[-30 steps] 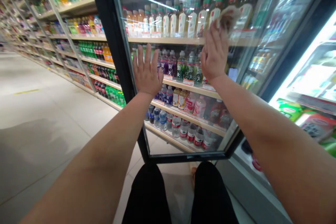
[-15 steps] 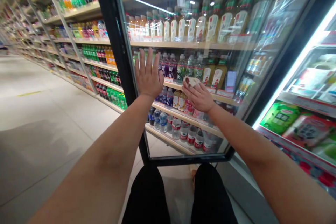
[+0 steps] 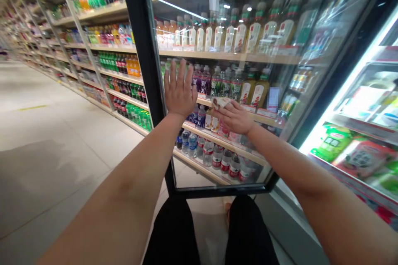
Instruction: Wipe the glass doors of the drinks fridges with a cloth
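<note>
A glass door (image 3: 211, 176) with a black frame (image 3: 146, 49) stands swung open in front of me. My left hand (image 3: 180, 91) lies flat against the glass near the frame's left side, fingers spread and nothing in it. To its right, my right hand (image 3: 234, 118) presses a crumpled pale cloth (image 3: 221, 102) with a brownish patch to the pane. The cloth sits under the fingertips, partly covered by them. Behind the glass, bottles (image 3: 253, 35) show on wooden shelves.
Long shelves of drink bottles (image 3: 113, 64) run off to the left beside a pale tiled floor (image 3: 56, 165). On the right is a lit cooler with green packets (image 3: 331, 143) and red packets (image 3: 363, 157). My legs (image 3: 169, 232) are close below the door.
My right hand has slid the cloth slightly left and down on the glass. The left hand stays flat on the pane. The whole view has shifted a little.
</note>
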A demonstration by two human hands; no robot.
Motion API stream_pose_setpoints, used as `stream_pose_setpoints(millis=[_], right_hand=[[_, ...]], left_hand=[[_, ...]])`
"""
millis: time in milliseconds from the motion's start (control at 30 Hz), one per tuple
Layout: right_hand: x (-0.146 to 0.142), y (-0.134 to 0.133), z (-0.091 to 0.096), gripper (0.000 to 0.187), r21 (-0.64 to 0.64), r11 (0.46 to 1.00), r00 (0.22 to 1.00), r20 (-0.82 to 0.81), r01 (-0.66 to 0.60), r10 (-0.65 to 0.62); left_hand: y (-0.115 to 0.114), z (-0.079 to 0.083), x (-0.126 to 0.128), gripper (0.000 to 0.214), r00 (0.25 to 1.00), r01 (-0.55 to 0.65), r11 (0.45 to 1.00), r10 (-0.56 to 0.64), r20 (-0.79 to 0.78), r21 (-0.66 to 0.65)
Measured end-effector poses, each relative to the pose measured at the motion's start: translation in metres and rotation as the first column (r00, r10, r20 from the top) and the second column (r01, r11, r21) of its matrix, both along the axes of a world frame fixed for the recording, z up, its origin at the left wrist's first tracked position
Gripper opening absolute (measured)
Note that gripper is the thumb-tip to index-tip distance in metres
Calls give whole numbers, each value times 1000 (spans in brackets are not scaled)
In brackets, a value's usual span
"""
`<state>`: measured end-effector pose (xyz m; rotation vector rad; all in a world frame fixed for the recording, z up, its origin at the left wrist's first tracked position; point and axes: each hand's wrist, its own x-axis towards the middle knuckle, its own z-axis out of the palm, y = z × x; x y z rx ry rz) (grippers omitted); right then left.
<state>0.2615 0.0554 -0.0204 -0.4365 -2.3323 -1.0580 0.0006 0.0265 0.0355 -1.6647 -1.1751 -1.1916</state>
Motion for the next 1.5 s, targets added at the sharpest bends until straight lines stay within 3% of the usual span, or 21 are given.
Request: stream_pose_setpoints(millis=[133,200,267,333,400,467,533,633,700,733,767,833,933,1000,1100,1133,1200,1267,1333,1433,1500], right_hand=[[-15,-4,23,58,11,991,892,-438,134,-116],[-24,-5,19,58,12,997,933,-352,78,-69],[-29,-5,16,55,-7,1000,995,-100,-25,24],[-29,-5,22,53,-22,998,999,-14,-52,52],[-27,-5,33,54,-2,1000,977,-212,20,-20],[-25,-5,40,58,5,993,878,-468,114,-98],[-23,-6,34,60,3,988,827,-547,152,-126],[-16,-8,7,57,-5,999,979,-201,32,-32],[-8,-8,-2,54,-50,997,995,82,-61,65],[-3,-8,0,53,-68,995,987,136,-76,84],[1,-7,5,52,-71,995,991,116,-65,73],[8,-5,22,53,-48,999,993,-112,15,-21],[12,-4,36,59,-39,991,878,-461,125,-129],[12,-4,32,59,-44,993,903,-414,109,-118],[14,-3,23,53,-53,997,985,-165,49,-57],[16,-2,25,53,-52,997,982,-176,52,-60],[17,2,35,56,-48,994,920,-378,94,-105],[14,6,48,62,-51,988,783,-605,143,-144],[4,6,56,64,-39,985,721,-677,167,-149],[-9,4,64,60,2,991,888,-445,132,-117],[-9,8,82,58,22,995,952,-292,101,-90]], left_hand=[[0,-2,-1,60,997,72,997,-73,18,15],[0,-4,-2,59,994,110,994,-111,21,26],[0,-5,-2,59,993,118,992,-119,15,41],[0,-5,-2,59,995,103,993,-104,7,62],[-2,-5,-1,60,995,98,992,-99,9,73],[-5,-4,0,60,993,113,992,-115,32,62],[-7,-3,2,60,989,135,990,-137,57,32],[-10,-1,3,61,987,144,989,-145,70,19],[-9,-1,2,61,987,143,989,-145,71,30],[-9,-2,2,61,987,141,989,-143,73,34],[-8,-2,2,61,987,139,990,-141,73,34],[-7,-2,1,61,988,138,990,-139,71,21],[-3,-3,-1,61,988,135,991,-135,68,14],[-1,-4,-2,62,992,113,993,-115,50,35],[1,-5,-4,61,996,83,995,-85,26,61],[2,-5,-4,62,996,87,994,-89,28,59],[2,-5,-4,64,993,110,993,-112,45,36],[2,-4,-5,65,990,126,992,-127,58,20],[2,-4,-5,64,991,118,993,-120,61,31],[3,-5,-5,64,993,97,993,-100,56,62],[3,-5,-5,64,993,95,993,-99,59,67]])
